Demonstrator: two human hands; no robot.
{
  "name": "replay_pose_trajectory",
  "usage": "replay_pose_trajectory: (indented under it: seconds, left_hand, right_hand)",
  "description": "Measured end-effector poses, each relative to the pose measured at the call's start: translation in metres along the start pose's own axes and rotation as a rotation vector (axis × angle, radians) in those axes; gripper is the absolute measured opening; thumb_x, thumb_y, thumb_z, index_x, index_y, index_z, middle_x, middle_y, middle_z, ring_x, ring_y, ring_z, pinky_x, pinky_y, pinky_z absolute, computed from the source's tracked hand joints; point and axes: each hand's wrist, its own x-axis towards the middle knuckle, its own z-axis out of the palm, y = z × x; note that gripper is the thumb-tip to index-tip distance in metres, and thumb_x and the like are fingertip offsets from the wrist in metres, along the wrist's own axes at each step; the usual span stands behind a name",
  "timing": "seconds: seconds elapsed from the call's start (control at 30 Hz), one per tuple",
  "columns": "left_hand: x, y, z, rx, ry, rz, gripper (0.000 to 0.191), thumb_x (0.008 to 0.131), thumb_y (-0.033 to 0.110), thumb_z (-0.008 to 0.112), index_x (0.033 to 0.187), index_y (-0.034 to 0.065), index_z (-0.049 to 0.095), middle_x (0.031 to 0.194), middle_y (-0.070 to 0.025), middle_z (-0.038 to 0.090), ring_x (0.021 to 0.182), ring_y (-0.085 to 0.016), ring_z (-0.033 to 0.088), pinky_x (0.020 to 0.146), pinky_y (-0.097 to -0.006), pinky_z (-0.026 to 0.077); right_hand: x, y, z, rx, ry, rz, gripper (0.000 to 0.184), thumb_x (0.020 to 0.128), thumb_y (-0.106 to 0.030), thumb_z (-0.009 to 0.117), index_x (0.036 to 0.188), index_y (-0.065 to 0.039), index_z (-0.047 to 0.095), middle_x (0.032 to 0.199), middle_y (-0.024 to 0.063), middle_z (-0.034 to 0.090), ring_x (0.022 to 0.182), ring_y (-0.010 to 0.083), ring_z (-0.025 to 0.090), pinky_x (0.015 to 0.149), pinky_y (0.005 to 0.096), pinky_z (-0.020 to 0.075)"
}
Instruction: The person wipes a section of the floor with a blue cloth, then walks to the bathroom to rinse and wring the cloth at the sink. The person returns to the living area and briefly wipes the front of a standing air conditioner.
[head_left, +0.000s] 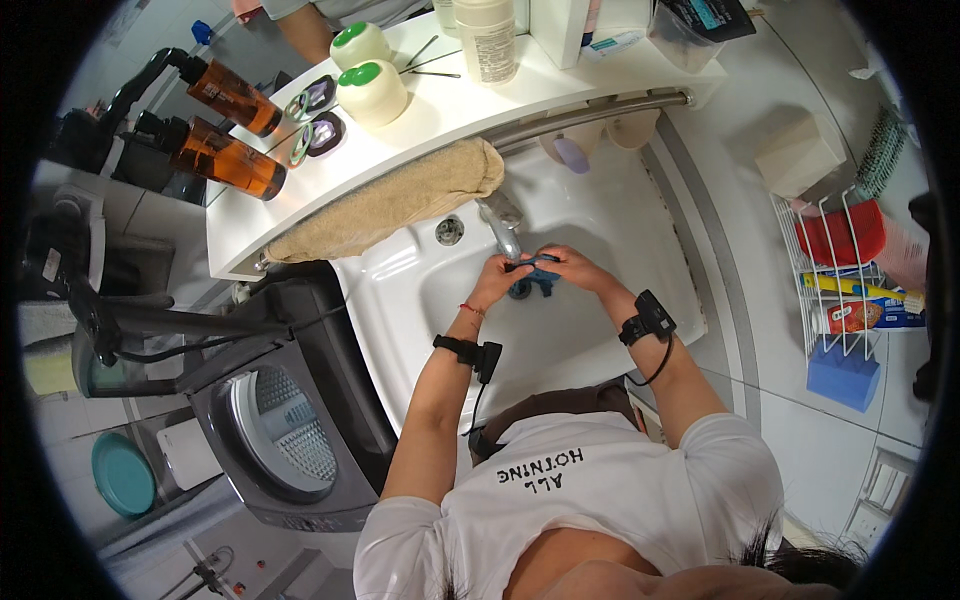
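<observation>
Both hands are together over the white sink basin (600, 225), just below the metal faucet (504, 229). My left hand (496, 279) pinches one end of a small dark blue item (534, 262), and my right hand (576, 266) grips its other end. The item looks like a strip or band; its exact kind cannot be told. Under the hands, more blue material (541, 283) lies in the basin near the drain, partly hidden by the fingers. Whether water runs from the faucet cannot be told.
A tan towel (390, 199) hangs on a rail below the white shelf (427, 97), which holds an amber pump bottle (229, 161) and a round cream jar (373, 91). Left stands an open washing machine (285, 427). A white wire rack (832, 277) with brushes is on the right wall.
</observation>
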Motion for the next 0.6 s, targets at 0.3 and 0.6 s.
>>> replay_pose_trajectory:
  seconds: [0.3,0.6]
  left_hand:
    - [-0.016,-0.003,-0.031,0.144,0.139,0.025,0.019,0.083,0.02,0.067,0.082,0.001,0.064,0.072,-0.0023,0.058,0.066,-0.011,0.052,0.064,-0.0249,0.043]
    - [0.014,-0.056,0.021,-0.818,0.377,-0.127,0.018,0.096,0.011,0.04,0.107,0.0086,0.053,0.096,-0.0019,0.058,0.083,-0.012,0.056,0.075,-0.0262,0.047]
  right_hand:
    - [-0.016,0.002,-0.011,0.579,0.31,0.236,0.035,0.092,-0.034,0.055,0.108,-0.002,0.056,0.102,0.0029,0.056,0.093,0.0112,0.051,0.08,0.0258,0.0419]
    - [0.007,-0.013,0.071,0.203,0.272,-0.04,0.02,0.089,-0.025,0.059,0.096,-0.007,0.054,0.088,0.0017,0.055,0.082,0.0117,0.052,0.071,0.0269,0.0427]
